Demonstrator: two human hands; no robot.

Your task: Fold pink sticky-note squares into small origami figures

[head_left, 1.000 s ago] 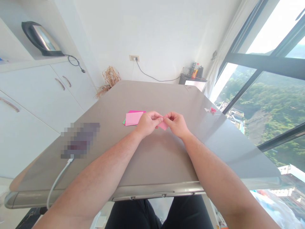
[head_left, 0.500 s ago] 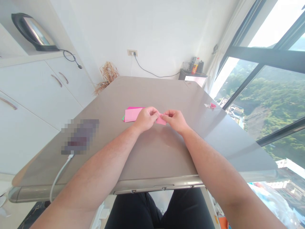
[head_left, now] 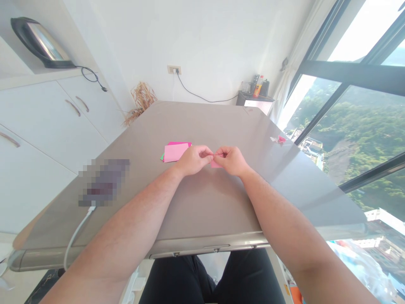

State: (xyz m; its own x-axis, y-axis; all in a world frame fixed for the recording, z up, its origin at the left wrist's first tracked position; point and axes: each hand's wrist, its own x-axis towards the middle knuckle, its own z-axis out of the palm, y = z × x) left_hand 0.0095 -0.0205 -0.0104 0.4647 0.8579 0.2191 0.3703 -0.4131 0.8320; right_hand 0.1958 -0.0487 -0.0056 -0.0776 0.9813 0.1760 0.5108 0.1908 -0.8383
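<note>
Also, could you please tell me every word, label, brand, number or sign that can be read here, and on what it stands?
No text can be read.
Orange bottle: any label is too small and blurred.
Pixelated object: nothing legible.
Held pink paper and paper stack: no writing visible.

Mid-frame, a paper stack (head_left: 174, 153) lies on the table (head_left: 202, 207), left of the sheet (head_left: 216, 163); scraps (head_left: 281, 139) lie further right.
</note>
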